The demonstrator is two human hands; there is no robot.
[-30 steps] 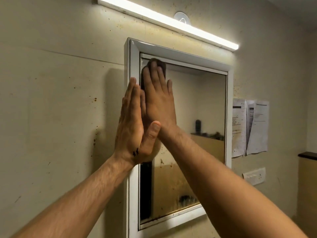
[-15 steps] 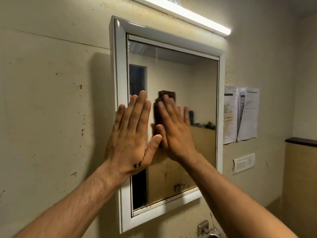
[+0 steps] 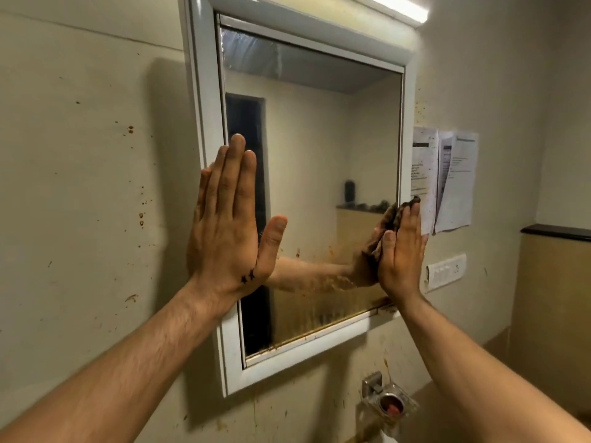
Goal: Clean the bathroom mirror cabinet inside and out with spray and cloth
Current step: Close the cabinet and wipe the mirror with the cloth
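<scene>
So, head view only: the white-framed bathroom mirror cabinet (image 3: 204,100) hangs shut on a stained beige wall (image 3: 80,155), and both hands are up against it.

The left hand (image 3: 228,225) lies flat at about 9 o'clock of the door, half on the white frame and half on the mirror glass (image 3: 319,139). Its fingers (image 3: 238,174) are straight and together with the thumb sticking out, holding nothing.

The right hand (image 3: 401,254) is at roughly 4 o'clock of the glass, right at the edge by the frame. It presses a dark brown crumpled cloth (image 3: 411,202) against the mirror with flat, straight fingers (image 3: 412,219), not curled round it. A bit of cloth pokes out past the fingertips at 12 o'clock of the hand.

Brown grime is smeared along the glass from 5 to 7 o'clock, and the upper part looks streaky.

Around the cabinet:
- a lit white tube light (image 3: 393,8) at 12 o'clock
- two printed paper sheets (image 3: 454,180) at 3 o'clock
- a white switch plate (image 3: 446,271) at 4 o'clock
- a shiny metal holder (image 3: 388,401) at 5 o'clock, with something pinkish in it that I can't make out
</scene>
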